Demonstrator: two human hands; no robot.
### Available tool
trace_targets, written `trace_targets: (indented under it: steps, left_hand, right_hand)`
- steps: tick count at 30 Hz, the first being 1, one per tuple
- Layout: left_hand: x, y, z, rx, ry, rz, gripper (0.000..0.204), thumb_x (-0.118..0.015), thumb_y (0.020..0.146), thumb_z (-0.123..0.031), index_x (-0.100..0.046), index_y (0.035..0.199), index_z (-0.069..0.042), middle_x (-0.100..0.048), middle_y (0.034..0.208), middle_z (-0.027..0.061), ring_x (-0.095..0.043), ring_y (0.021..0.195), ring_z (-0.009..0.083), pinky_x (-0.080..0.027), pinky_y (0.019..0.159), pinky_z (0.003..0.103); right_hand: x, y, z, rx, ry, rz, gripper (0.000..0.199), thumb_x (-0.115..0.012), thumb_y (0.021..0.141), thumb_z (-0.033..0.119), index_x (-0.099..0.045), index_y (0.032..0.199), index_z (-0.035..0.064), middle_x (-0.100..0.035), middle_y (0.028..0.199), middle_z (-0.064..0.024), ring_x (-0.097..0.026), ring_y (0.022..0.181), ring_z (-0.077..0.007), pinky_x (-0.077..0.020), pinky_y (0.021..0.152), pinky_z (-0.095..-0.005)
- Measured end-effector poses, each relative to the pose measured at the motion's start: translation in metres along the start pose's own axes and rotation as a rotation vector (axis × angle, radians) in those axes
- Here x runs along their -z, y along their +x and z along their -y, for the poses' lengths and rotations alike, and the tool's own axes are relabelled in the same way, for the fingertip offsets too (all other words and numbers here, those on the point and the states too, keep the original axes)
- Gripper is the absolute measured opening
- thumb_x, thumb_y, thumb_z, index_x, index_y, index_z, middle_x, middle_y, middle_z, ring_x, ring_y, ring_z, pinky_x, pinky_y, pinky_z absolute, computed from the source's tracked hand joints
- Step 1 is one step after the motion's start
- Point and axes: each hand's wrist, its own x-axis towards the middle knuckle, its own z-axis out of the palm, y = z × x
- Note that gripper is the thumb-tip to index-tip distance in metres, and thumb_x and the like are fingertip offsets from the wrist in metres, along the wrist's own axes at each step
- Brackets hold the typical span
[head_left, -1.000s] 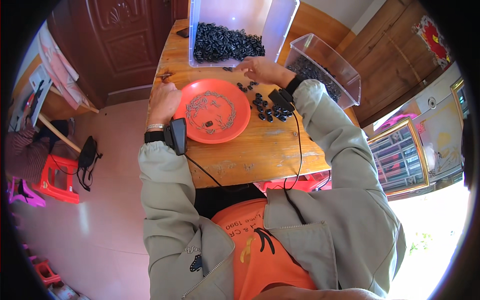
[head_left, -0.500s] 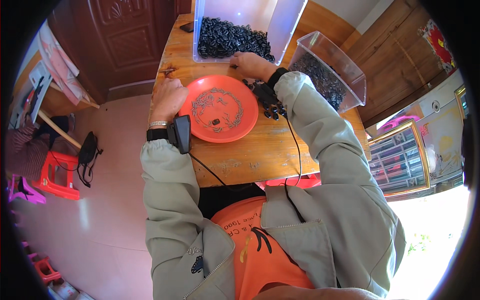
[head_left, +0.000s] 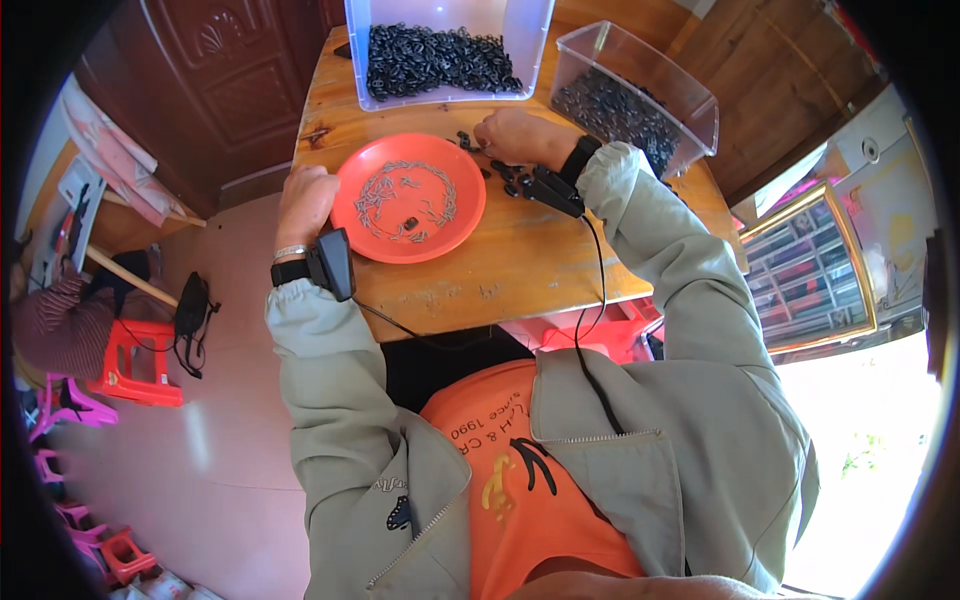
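Wooden table [head_left: 520, 265] carries a round orange plastic dish [head_left: 409, 198] of small metal springs. Left hand [head_left: 305, 200] rests at the dish's rim; right hand [head_left: 520, 135] covers small black plastic parts [head_left: 468, 142], fingers curled, grip hidden. Picking singly seems wise. Two clear bins [head_left: 632, 95] crowd the far side.
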Motion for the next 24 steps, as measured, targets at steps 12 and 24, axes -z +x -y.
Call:
trace_targets:
  steps: [12, 24]
  left_hand:
    - [0.050, -0.079, -0.082, 0.372, -0.361, -0.292, 0.021, -0.054, 0.086, -0.016, -0.056, 0.083, 0.004, -0.062, 0.084, 0.0136, -0.059, 0.089, 0.0226, -0.043, 0.078, 0.032]
    - [0.034, -0.105, -0.181, 0.508, -1.279, -0.196, 0.014, -0.048, 0.092, -0.016, -0.056, 0.091, -0.005, -0.065, 0.086, 0.0061, -0.060, 0.075, 0.0128, -0.043, 0.065, 0.024]
  right_hand:
    - [0.001, -0.016, 0.016, -0.074, -0.085, -0.002, 0.016, -0.062, 0.075, 0.012, -0.064, 0.089, 0.0038, -0.066, 0.086, -0.0192, -0.063, 0.086, -0.0377, -0.0498, 0.074, -0.0458]
    - [0.031, -0.058, 0.064, 0.019, 1.174, -0.219, 0.009, -0.062, 0.088, 0.005, -0.061, 0.096, 0.0024, -0.066, 0.086, -0.0037, -0.061, 0.073, -0.0106, -0.0516, 0.070, -0.0240]
